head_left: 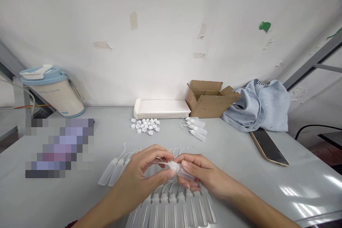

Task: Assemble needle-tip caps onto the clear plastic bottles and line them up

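My right hand grips the body of a small translucent squeeze bottle, which lies tilted with its white top toward the left. The fingers of my left hand pinch that white top between thumb and fingertips. Below my hands runs a row of similar translucent bottles with white tops and thin strap-like tails. Farther back, more bottles stick out from behind my left hand, partly hidden by it. A loose cluster of small white caps sits beyond my hands.
Several bottles lie at the back right. Along the wall are a stack of white padded envelopes, an open cardboard box and a light blue cloth bag. A phone lies right; a cream tumbler stands left near a blurred-out object.
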Demonstrator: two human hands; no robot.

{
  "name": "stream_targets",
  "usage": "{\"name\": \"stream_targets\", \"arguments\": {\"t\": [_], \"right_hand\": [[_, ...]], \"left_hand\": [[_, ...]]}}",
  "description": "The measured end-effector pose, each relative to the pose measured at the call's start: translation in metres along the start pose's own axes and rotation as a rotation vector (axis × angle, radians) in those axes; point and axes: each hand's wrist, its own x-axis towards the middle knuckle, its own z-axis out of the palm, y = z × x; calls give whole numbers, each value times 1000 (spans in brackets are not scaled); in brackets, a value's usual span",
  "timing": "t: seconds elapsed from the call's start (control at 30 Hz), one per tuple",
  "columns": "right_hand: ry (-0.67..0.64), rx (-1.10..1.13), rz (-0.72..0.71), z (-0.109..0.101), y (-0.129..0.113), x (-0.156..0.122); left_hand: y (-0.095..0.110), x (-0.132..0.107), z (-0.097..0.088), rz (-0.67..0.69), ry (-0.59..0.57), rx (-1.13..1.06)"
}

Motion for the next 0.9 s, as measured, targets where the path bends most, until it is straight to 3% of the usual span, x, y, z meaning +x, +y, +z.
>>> {"name": "stream_targets", "arguments": {"t": [0.23,0.6,0.8,0.9], "right_hand": [[-5,15,25,-1,0,0],[-24,122,102,-3,3,2],[-24,24,30,-2,4,4],[45,-120,-21,1,2,3]], "left_hand": [[-2,-1,0,11,-16,112],[2,-3,-1,7,-50,101],[3,-2,2,-92,-22,150],[2,-1,4,-107,7,163]]}}
